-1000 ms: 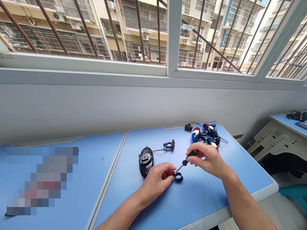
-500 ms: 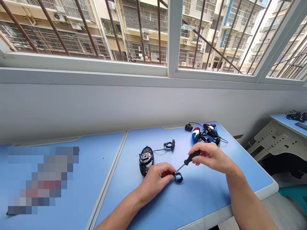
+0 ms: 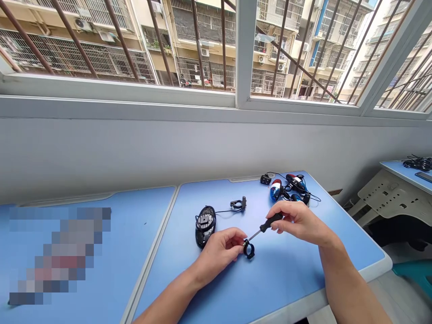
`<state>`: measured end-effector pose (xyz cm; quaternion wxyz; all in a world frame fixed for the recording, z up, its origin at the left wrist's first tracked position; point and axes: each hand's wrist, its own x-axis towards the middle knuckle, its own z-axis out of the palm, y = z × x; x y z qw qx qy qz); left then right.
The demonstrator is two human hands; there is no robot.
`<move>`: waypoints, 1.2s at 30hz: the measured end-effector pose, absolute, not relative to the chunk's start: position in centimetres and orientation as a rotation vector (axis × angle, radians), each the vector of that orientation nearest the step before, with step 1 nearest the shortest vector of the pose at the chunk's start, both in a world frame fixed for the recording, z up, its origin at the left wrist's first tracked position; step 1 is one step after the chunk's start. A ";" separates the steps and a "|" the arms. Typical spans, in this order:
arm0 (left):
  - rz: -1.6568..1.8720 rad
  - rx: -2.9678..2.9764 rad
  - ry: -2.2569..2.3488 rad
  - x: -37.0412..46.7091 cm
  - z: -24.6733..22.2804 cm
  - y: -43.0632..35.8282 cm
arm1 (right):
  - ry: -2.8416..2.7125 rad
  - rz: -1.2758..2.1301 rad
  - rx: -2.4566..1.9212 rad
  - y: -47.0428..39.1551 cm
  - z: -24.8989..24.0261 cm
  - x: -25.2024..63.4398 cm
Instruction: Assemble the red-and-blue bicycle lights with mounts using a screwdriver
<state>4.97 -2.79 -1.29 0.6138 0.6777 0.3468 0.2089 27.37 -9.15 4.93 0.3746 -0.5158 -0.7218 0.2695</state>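
Between the thumb and fingers of my left hand point(image 3: 225, 247) is a small black ring clamp point(image 3: 249, 250), pinched at its upper left edge and held just over the table. My right hand point(image 3: 293, 219) grips a screwdriver point(image 3: 270, 222) by its black handle. Its metal shaft slants down to the left, and the tip is at the top of the clamp, where a small screw seems to sit. Beside my left hand lies a black oval device point(image 3: 205, 225) with a cable wrapped around it. That cable runs to a black clamp bracket point(image 3: 239, 204).
At the table's back right lie red, white and blue lamp-like units point(image 3: 276, 191) with tangled black cables. A small black box point(image 3: 265, 179) is beside them. A blurred-out object point(image 3: 64, 256) rests on the left table point(image 3: 135, 243). A teal stool point(image 3: 415, 272) stands at the right.
The ring clamp has turned in my left fingers, its loop now more upright and slightly further left. The screwdriver stays at it, with my right hand nearly still.
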 end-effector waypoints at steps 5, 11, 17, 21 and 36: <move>0.496 1.532 0.801 5.2 -1.4 -2.8 | -1.853 0.705 -1.310 -9.1 4.8 27.2; 0.549 1.789 0.879 5.0 -0.6 -3.3 | -1.871 0.663 -1.350 -9.1 4.8 27.3; 0.513 2.283 1.041 5.6 -0.3 -5.0 | -1.811 0.605 -1.424 -9.2 4.9 27.7; 0.361 2.451 1.127 6.7 -0.7 -5.8 | -1.788 0.604 -1.427 -9.1 4.8 27.8; 0.270 2.435 1.063 6.8 -0.2 -6.3 | -1.750 0.621 -1.471 -9.2 5.1 28.0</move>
